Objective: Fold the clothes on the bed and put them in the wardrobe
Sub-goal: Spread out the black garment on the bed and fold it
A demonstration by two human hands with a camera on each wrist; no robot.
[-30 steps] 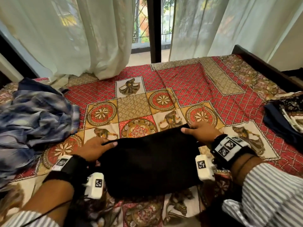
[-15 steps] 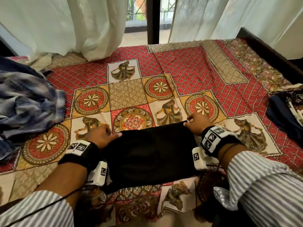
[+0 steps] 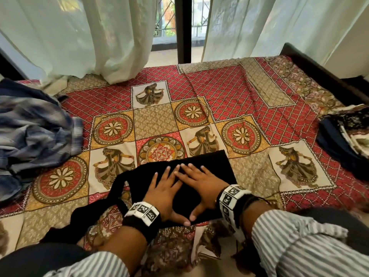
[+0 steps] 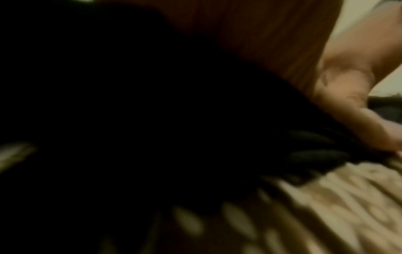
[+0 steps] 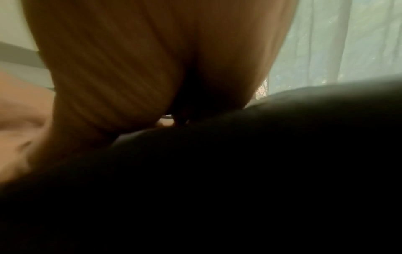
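Note:
A black garment (image 3: pixel 215 166) lies folded on the patterned bedspread (image 3: pixel 229 92) near the bed's front edge, with a loose black strip (image 3: pixel 93 214) trailing off to the lower left. My left hand (image 3: pixel 165 190) and right hand (image 3: pixel 199 182) both press flat on top of it, fingers straight and spread, side by side with fingertips nearly touching. The left wrist view is mostly dark black cloth (image 4: pixel 152 120) with my right hand's thumb (image 4: pixel 348 103) at its edge. In the right wrist view my palm (image 5: pixel 141 60) rests on the black cloth (image 5: pixel 239 171).
A crumpled blue plaid shirt (image 3: pixel 34 134) lies at the bed's left. A pile of dark and patterned clothes (image 3: pixel 347 136) sits at the right edge. White curtains (image 3: pixel 89 37) hang behind the bed, and a dark bed frame (image 3: pixel 319 70) runs along the right.
Both hands let go of the garment's far corners and came together onto its top, now pressing flat. The garment looks narrower, with a strip trailing to the left.

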